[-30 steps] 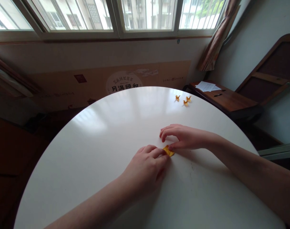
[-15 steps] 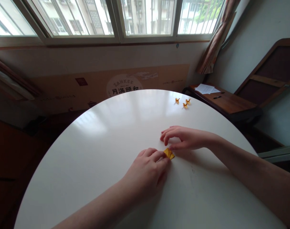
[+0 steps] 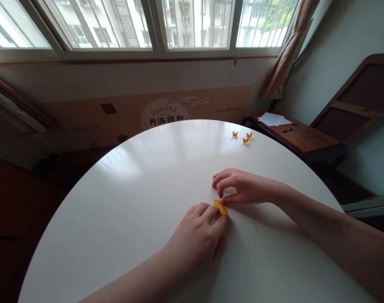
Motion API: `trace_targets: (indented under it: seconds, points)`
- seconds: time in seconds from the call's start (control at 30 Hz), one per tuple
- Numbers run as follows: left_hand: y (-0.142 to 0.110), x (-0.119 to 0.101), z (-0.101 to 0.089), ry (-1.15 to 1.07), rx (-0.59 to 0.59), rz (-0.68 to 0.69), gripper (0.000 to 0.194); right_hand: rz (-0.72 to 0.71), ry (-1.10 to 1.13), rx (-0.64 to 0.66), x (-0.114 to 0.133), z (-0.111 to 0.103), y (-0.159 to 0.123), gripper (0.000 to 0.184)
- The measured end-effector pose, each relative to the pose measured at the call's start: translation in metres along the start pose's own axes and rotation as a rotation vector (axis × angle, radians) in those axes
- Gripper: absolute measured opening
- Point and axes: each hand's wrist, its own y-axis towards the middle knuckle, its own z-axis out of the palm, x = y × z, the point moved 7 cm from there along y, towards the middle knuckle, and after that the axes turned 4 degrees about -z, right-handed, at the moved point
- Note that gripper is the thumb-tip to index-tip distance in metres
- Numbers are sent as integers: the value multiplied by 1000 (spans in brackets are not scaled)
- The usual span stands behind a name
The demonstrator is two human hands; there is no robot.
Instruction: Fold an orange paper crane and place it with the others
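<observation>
A small piece of folded yellow paper point(image 3: 220, 206) lies on the white round table point(image 3: 135, 202). The fingers and thumb of my left hand point(image 3: 200, 225) close on its near edge and cover part of it. My right hand point(image 3: 242, 187) comes in from the right, with its thumb tip at the paper's upper right side. Its other fingers curve above the table, apart from the thumb, and hold nothing that I can see.
Three small folded yellow paper birds point(image 3: 245, 141) stand near the table's far right edge. Beyond it, a wooden bench point(image 3: 318, 141) carries white sheets of paper point(image 3: 270, 118) and small dark items. A printed cardboard panel point(image 3: 125, 110) leans under the window.
The yellow paper has shifted slightly left and turned, and it now looks flatter and more square. My left hand has moved a little nearer to me. The right thumb stays beside the paper.
</observation>
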Motion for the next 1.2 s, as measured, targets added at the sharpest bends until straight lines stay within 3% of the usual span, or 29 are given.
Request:
trace_targets:
  seconds: [0.27,0.6,0.93,1.2]
  points:
    - [-11,-19,4,24,14,83,33,-26,-17,2,5,5,3,7]
    - [-12,-17,13,22,33,91,36,-6,-6,50,9,4,1,11]
    - [-9,-18,11,15,73,79,37,31,-43,56,11,6,2,7]
    - [-9,-19,8,-25,41,98,32,89,-23,32,9,9,3,5]
